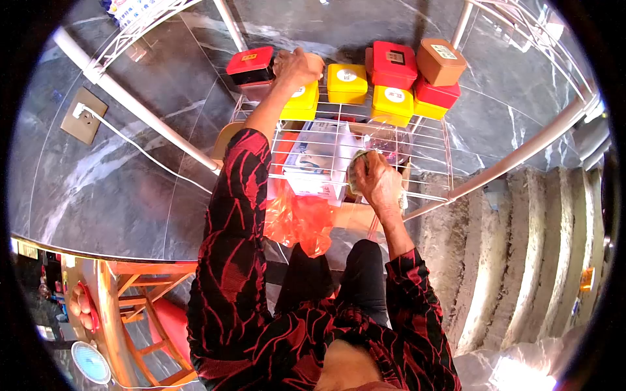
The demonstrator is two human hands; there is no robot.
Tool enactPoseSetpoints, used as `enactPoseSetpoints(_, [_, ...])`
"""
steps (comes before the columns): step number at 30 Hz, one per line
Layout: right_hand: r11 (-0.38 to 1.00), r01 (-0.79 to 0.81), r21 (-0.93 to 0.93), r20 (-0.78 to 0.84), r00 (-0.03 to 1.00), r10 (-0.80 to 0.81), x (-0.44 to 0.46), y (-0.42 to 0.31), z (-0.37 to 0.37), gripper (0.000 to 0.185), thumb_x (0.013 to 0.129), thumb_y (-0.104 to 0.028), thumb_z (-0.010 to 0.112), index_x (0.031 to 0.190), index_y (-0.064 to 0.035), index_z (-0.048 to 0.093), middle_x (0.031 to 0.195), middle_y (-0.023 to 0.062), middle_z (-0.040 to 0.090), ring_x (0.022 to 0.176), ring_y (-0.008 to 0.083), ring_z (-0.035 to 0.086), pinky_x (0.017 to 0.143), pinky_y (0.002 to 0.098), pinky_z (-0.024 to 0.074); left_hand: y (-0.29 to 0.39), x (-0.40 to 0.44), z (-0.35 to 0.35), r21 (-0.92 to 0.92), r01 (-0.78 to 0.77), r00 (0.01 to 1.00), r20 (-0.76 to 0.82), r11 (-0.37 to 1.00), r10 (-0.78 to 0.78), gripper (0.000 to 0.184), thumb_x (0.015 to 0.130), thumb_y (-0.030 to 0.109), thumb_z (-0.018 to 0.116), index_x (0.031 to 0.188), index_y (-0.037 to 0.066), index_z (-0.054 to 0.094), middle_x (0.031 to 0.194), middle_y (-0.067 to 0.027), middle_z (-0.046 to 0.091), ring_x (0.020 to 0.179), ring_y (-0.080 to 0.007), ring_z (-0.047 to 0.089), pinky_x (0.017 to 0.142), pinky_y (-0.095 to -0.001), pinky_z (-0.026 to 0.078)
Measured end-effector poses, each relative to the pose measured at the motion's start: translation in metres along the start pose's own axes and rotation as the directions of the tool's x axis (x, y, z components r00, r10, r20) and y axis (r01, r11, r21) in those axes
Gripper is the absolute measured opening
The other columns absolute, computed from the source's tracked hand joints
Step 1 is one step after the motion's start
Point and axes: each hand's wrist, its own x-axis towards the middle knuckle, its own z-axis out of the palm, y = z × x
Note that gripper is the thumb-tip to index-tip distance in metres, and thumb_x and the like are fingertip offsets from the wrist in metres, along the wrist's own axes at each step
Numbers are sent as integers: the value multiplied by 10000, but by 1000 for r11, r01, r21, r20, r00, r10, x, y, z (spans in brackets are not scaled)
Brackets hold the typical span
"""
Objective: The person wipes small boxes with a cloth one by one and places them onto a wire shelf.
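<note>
My left hand (295, 68) reaches to the back of the white wire shelf, its fingers curled against a tan box (315, 64) that it partly hides. Beneath that hand sits a yellow box (300, 103), and to its left a red-lidded box (251, 60). Nearer to me, above the front part of the shelf, my right hand (379, 181) is closed around a crumpled, pale patterned cloth (358, 171).
More boxes stand along the back: yellow (347, 83), red (394, 64) and brown (441, 62). Below the wires are a white carton (314, 156) and an orange plastic bag (303, 218). Shelf posts (140, 107) rise on both sides; concrete steps (508, 254) lie right.
</note>
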Motion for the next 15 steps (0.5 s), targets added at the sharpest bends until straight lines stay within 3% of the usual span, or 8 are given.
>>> enactPoseSetpoints(2, [1000, -7, -11, -13, 1000, 7, 0, 0, 1, 199, 838, -243, 563, 805, -51, 520, 776, 172, 618, 626, 356, 622, 533, 441, 501, 2, 0, 1, -72, 47, 998, -32, 996, -49, 814, 562, 400, 816, 1202, 39, 465, 1226, -335, 432, 1117, -463, 459, 909, -522, 399])
enactPoseSetpoints(6, [1000, -16, 18, -38, 999, 17, -1, 1, 1, 199, 842, -251, 558, 798, -59, 529, 762, 144, 610, 640, 360, 613, 554, 455, 479, 11, -6, -2, -71, 116, 990, -75, 991, -121, 847, 561, 402, 807, 1243, 75, 425, 1168, -292, 476, 1139, -439, 416, 928, -506, 357])
enactPoseSetpoints(11, [1000, 12, 22, -38, 999, -11, -1, 1, 0, 204, 847, -238, 541, 794, -43, 508, 750, 174, 605, 628, 359, 618, 551, 457, 499, 21, -17, -8, 36, 19, 993, -117, 999, -15, 813, 524, 390, 820, 1202, 108, 471, 1111, -264, 514, 1060, -396, 450, 859, -485, 354])
enactPoseSetpoints(15, [999, 13, 42, -89, 996, -9, -3, 3, 4, 203, 833, -246, 562, 783, -57, 508, 735, 156, 592, 626, 360, 605, 548, 453, 477, 22, -28, -6, 100, -68, 978, -190, 993, 86, 785, 536, 374, 824, 1179, 90, 475, 1090, -257, 474, 1009, -412, 476, 801, -497, 421])
